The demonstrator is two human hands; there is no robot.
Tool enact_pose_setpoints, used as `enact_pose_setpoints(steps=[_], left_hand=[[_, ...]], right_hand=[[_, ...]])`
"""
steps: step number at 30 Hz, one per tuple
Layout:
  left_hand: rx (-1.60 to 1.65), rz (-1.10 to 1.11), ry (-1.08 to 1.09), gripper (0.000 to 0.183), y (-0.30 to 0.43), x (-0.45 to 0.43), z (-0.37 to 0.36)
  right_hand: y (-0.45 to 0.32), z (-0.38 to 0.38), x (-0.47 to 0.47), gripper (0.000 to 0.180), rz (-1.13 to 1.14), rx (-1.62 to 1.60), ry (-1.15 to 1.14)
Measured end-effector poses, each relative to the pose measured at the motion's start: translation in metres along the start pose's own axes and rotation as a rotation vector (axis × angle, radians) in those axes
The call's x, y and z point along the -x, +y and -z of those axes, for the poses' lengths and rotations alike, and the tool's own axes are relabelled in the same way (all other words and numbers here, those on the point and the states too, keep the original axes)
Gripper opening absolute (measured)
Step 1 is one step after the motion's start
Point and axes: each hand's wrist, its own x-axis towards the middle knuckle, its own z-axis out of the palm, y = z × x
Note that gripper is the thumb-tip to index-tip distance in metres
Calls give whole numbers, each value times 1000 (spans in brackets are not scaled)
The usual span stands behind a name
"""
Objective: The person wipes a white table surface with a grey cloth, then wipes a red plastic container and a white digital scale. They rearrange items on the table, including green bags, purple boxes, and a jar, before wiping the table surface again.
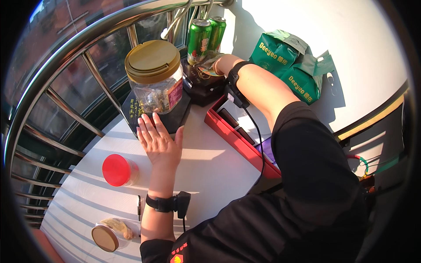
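My left hand [161, 141] lies flat with fingers slightly apart, its fingertips on the near edge of a black box [131, 113] with gold writing. On that box stands a large clear plastic jar [158, 97] with a gold-brown lid and small wrapped pieces inside. My right hand [222, 64] reaches over a dark, glossy box [205, 83] with a bunched greyish cloth [210, 59] at its fingers. Most of those fingers are hidden. Two green drink cans [199, 41] stand just beyond the cloth, one partly behind the other.
A red open box [230, 141] sits under my right arm. Green packs [301, 83] stand at the right. A red-lidded jar [116, 170], a pen [139, 205] and a brown-lidded jar [105, 238] lie on the white table [197, 171]. A metal railing [62, 62] borders the left.
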Motion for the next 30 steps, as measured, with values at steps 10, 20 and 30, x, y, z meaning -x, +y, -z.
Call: enact_pose_setpoints(steps=[10, 20, 30], left_hand=[[-7, 7, 38, 74, -2, 1, -1], [-5, 6, 36, 76, -2, 2, -3], [-43, 6, 50, 76, -2, 1, -6]], right_hand=[[-37, 24, 29, 40, 103, 263, -187], [-40, 11, 62, 32, 255, 529, -197], [-76, 13, 118, 23, 153, 59, 165]])
